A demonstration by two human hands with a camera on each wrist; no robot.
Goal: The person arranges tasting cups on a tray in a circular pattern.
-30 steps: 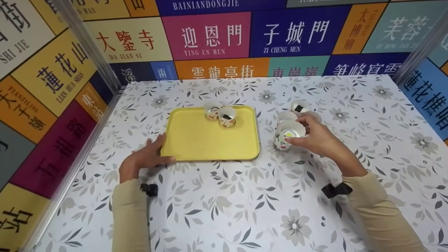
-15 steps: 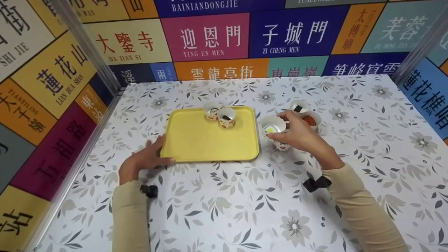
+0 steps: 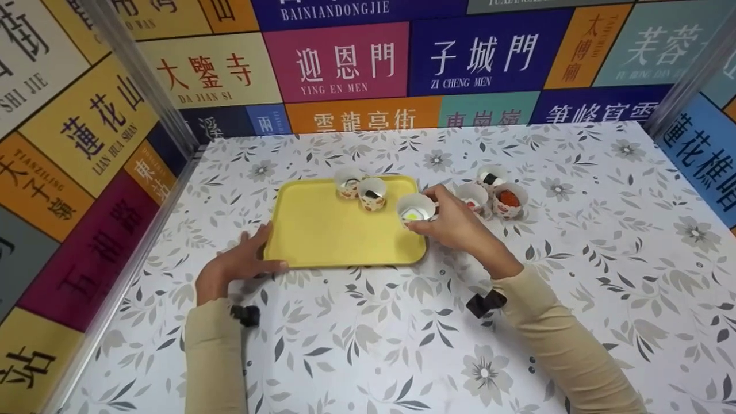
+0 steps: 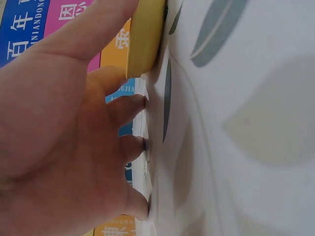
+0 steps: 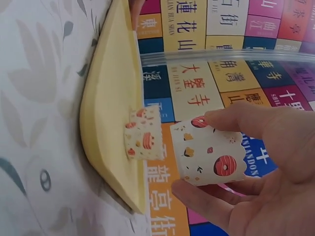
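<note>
Right hand (image 3: 458,222) pinches paper cup (image 5: 209,151) between thumb and fingers; left hand (image 3: 238,261) spread against tray (image 3: 333,238).

We see a long, plain, light tan left sleeve (image 3: 214,353), mostly smooth, and a matching right sleeve (image 3: 566,333) that wrinkles along its length. Both fit fairly closely and end at the wrist, so we find the left hand (image 3: 240,257) and the right hand (image 3: 457,224) bare. Near the sleeve ends we notice a small, compact, blocky left camera (image 3: 247,315) and a right camera (image 3: 479,304) shaped like two angular lumps joined together, both black. Their finer details are too small to tell.
</note>
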